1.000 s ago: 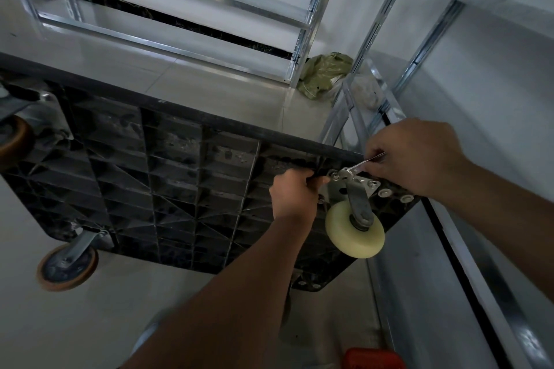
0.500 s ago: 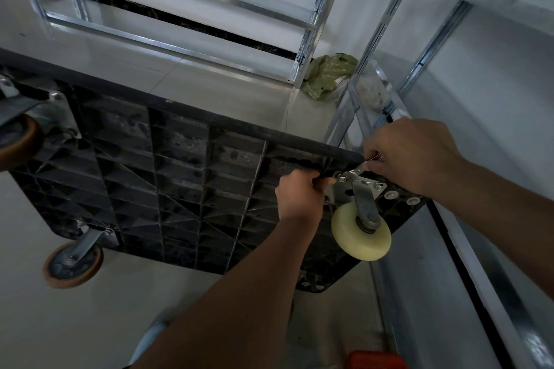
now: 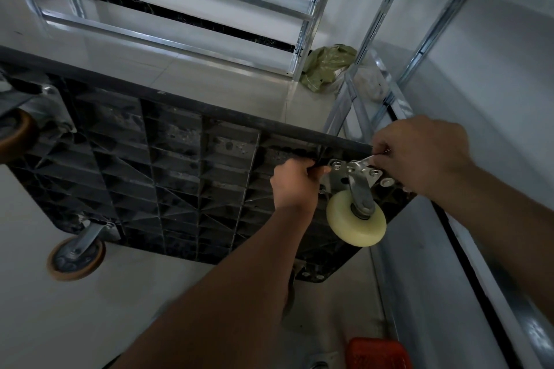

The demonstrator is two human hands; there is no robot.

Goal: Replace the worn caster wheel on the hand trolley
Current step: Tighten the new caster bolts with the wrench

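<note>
The hand trolley's black ribbed platform point(image 3: 168, 165) stands on edge with its underside toward me. A cream caster wheel point(image 3: 355, 220) hangs from a silver mounting plate point(image 3: 338, 177) at the platform's right end. My left hand point(image 3: 295, 184) curls round the platform's rib just left of that plate. My right hand point(image 3: 419, 156) grips a small silver wrench point(image 3: 361, 162) whose head sits on a bolt at the plate's top. Two brown-rimmed casters show at the left: one low point(image 3: 76, 255), one at the frame's edge point(image 3: 15, 135).
Metal shelving uprights point(image 3: 311, 9) stand behind and a second rack point(image 3: 434, 24) runs along the right. A crumpled green bag point(image 3: 328, 66) lies on the tiled floor by the rack's foot. A red object point(image 3: 377, 353) sits at the bottom edge.
The view has shifted slightly, so the platform sits a little further right. My right hand with the wrench has moved a little at the plate's bolt. My left hand keeps its hold.
</note>
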